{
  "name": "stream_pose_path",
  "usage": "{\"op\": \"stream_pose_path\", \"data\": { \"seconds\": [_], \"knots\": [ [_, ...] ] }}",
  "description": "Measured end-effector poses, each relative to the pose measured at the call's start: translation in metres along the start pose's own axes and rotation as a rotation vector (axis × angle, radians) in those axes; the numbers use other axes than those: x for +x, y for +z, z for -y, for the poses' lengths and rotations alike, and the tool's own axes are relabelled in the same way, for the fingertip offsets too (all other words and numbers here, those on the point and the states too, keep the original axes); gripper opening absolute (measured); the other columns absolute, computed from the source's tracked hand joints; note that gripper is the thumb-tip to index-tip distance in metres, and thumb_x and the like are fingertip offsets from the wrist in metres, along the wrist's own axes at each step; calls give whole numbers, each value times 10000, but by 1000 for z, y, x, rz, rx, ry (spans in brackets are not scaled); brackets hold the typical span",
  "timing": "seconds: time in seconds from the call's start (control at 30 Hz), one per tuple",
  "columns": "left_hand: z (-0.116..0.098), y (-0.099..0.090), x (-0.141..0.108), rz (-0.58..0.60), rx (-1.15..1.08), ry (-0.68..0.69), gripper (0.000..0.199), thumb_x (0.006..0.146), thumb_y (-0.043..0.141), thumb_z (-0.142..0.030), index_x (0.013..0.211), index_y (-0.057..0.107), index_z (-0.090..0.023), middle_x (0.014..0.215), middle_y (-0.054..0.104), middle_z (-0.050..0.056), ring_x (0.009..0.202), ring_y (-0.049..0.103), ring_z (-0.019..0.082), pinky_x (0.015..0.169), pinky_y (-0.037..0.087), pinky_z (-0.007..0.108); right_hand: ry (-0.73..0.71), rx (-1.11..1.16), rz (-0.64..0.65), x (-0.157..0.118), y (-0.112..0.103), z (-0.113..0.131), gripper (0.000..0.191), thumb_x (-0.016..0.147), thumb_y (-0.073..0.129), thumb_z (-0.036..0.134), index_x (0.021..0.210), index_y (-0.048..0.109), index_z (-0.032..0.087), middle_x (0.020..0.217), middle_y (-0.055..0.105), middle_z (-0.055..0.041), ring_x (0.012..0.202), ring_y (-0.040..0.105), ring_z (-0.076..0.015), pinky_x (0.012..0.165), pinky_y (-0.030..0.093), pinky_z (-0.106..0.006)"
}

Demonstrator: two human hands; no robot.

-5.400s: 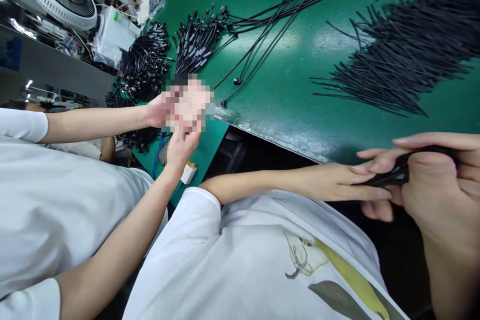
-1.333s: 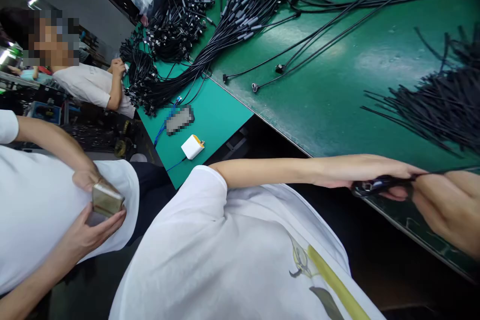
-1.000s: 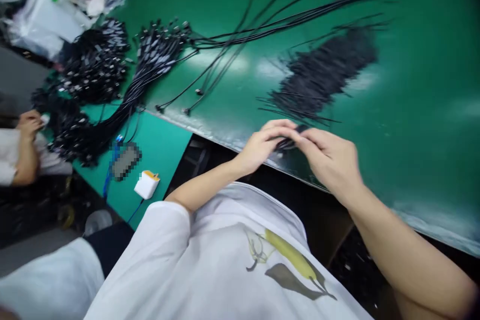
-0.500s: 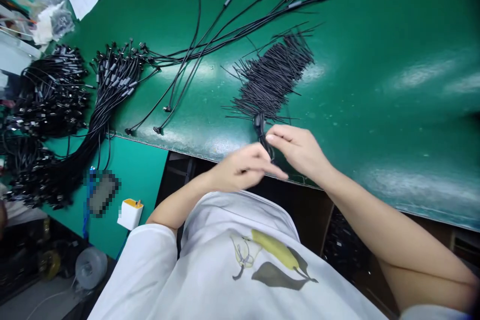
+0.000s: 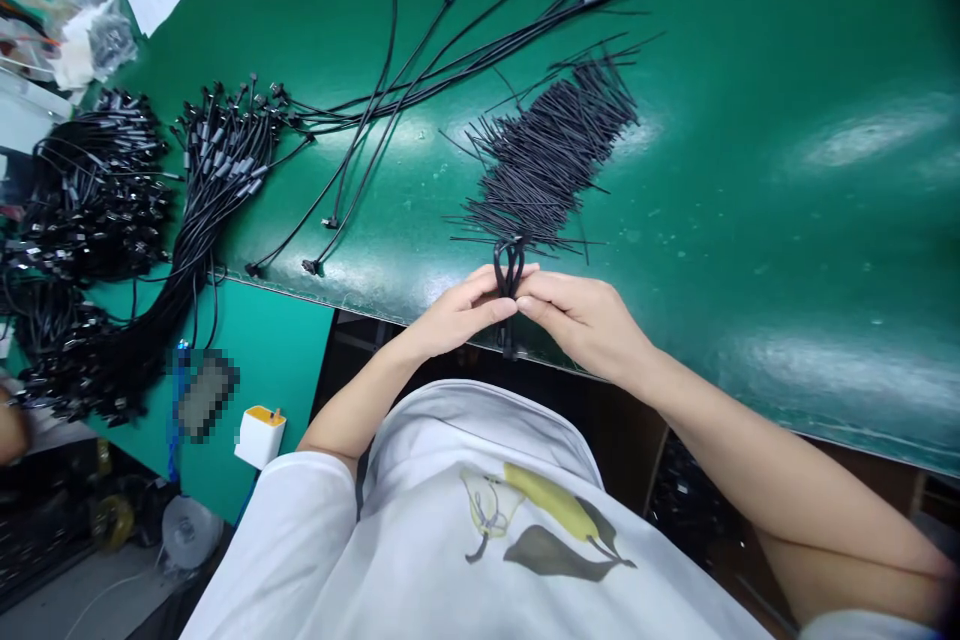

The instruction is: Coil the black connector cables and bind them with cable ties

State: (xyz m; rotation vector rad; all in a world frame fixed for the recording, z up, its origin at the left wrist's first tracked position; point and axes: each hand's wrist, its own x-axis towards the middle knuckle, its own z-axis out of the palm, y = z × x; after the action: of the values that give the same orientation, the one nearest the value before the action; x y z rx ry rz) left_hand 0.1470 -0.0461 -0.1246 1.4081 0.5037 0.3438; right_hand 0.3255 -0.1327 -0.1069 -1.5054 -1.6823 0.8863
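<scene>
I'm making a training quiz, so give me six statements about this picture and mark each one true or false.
1. The person's left grip holds a looped black cable, the right grip close beside it. True.
2. The looped black cable is stretched straight. False: it bends into loops.
3. A white block sits on the lighter green surface at the left. True.
4. The left grip touches the white block. False: they are apart.
5. Many thin black strips lie on the darker green table. True.
6. The looped black cable is beyond those strips. False: it is on their near side.

The tabletop (image 5: 750,220) looks glossy, the coiled cable (image 5: 509,286) like smooth plastic.
</scene>
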Motion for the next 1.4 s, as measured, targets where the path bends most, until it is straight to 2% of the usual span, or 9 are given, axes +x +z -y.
{"op": "stream_pose_path", "data": {
  "seconds": [0.13, 0.27, 0.37, 0.5, 0.63, 0.73, 0.93, 1.17, 1.4],
  "knots": [
    [4, 13, 2, -94, -27, 12, 506, 948, 531, -551, 1351, 623, -260, 1507, 539, 75, 1430, 445, 249, 1231, 261, 414, 124, 151, -73, 3, 7, -3, 371, 967, 471, 446, 704, 530, 192, 682, 550, 0, 643, 504, -131, 631, 390, -253],
    [11, 21, 7, -123, -297, -88, 561, 939, 529, -579, 1402, 567, -263, 1477, 564, 88, 1345, 537, 246, 1100, 434, 382, 108, -7, -138, 4, 12, -8, 414, 998, 379, 461, 697, 493, 202, 676, 558, -14, 631, 514, -139, 616, 374, -265],
    [8, 16, 9, -47, -384, -248, 671, 873, 606, -621, 1394, 556, -203, 1176, 718, 117, 968, 704, 194, 813, 541, 300, 94, -293, -196, 6, 5, -12, 364, 972, 453, 490, 765, 557, 209, 799, 621, -61, 738, 580, -187, 652, 395, -297],
    [-2, 6, 8, 50, -406, -346, 635, 800, 680, -643, 1162, 629, -123, 649, 637, -10, 490, 515, 65, 498, 391, 200, 22, -438, -302, 10, -12, -12, 466, 878, 609, 576, 1148, 606, 196, 1207, 596, -186, 1119, 576, -326, 859, 466, -422],
    [-7, 1, 7, 183, -417, -402, 525, 791, 684, -650, 766, 554, -143, 524, 538, -37, 393, 383, 38, 409, 290, 199, -180, -450, -59, 15, -22, -16, 346, 952, 529, 521, 1161, 631, 265, 1195, 632, -110, 1178, 565, -314, 1020, 393, -519],
    [-4, -3, 8, 183, -427, -422, 554, 830, 624, -669, 843, 624, -115, 580, 598, -3, 410, 428, 41, 419, 319, 196, -222, -422, 47, 12, -21, -24, 336, 1000, 453, 481, 1024, 674, 228, 980, 661, -74, 923, 619, -217, 899, 462, -393],
    [3, -15, 4, -100, -445, -356, 604, 772, 745, -591, 1182, 673, -154, 1084, 750, 111, 887, 726, 160, 777, 554, 245, 15, -429, -226, -9, -9, -37, 316, 986, 499, 464, 985, 668, 196, 966, 647, -98, 864, 614, -214, 742, 459, -330],
    [9, -16, 4, -194, -410, -339, 507, 805, 746, -513, 1146, 693, -141, 1045, 762, 102, 868, 750, 172, 806, 571, 254, -32, -551, -145, -27, -4, -47, 319, 1009, 448, 385, 1163, 668, 214, 989, 680, -97, 971, 583, -254, 946, 429, -447],
    [11, -24, -3, -217, -118, -277, 529, 881, 630, -524, 1265, 615, -161, 1205, 712, 141, 985, 725, 198, 861, 565, 313, 57, -642, -122, -45, -4, -45, 431, 1030, 365, 377, 1302, 638, 184, 954, 653, -119, 851, 590, -231, 717, 463, -342]
  ]
}}
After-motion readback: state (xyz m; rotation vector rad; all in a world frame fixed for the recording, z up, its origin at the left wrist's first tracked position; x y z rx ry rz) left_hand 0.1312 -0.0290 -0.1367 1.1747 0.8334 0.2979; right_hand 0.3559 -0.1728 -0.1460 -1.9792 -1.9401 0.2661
